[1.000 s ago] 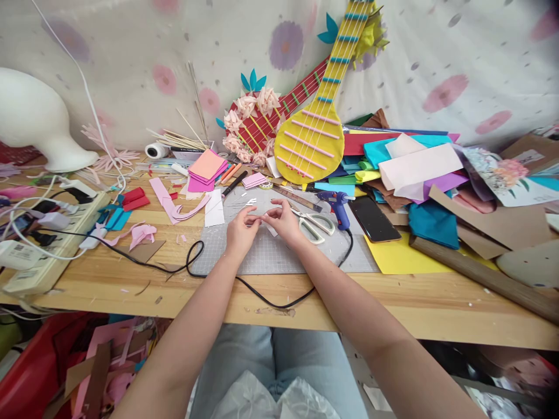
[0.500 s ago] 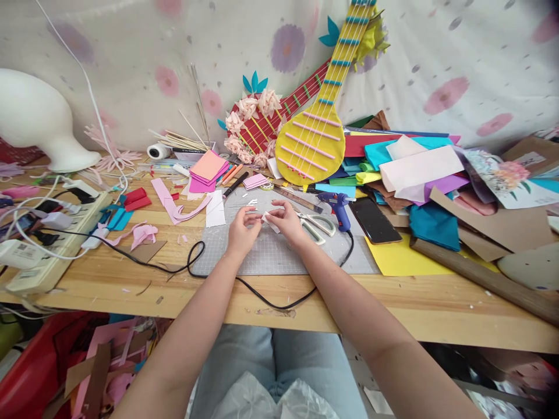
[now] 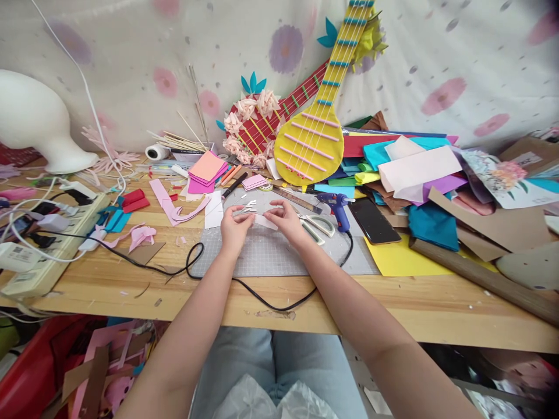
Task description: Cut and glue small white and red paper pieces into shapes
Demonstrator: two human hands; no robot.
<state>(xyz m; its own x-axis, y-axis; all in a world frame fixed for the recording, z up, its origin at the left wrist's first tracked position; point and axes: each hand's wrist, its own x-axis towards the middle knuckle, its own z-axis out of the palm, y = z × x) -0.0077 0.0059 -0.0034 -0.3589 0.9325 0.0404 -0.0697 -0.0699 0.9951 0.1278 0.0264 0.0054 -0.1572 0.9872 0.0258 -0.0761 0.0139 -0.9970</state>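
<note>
A small white strip of paper (image 3: pixel 264 222) spans the gap between my two hands above the grey cutting mat (image 3: pixel 266 256). My left hand (image 3: pixel 234 230) pinches its left end between thumb and fingers. At the other end, the fingers of my right hand (image 3: pixel 285 221) are closed on the paper. Several small white paper strips (image 3: pixel 250 205) lie on the mat just beyond my left fingertips. Beside my right hand rest scissors with pale handles (image 3: pixel 322 224), and a blue hot glue gun (image 3: pixel 338 209) stands to their right.
A black cord (image 3: pixel 271 306) loops along the table's front edge. A phone (image 3: pixel 374 220) lies right of the glue gun, near piled coloured paper (image 3: pixel 410 154). Yellow (image 3: pixel 311 142) and red (image 3: pixel 257 131) craft lutes lean at the back. A power strip (image 3: pixel 56 244) sits at left.
My left hand has moved left, away from my right hand, so more of the white strip shows between them. My right hand has barely moved.
</note>
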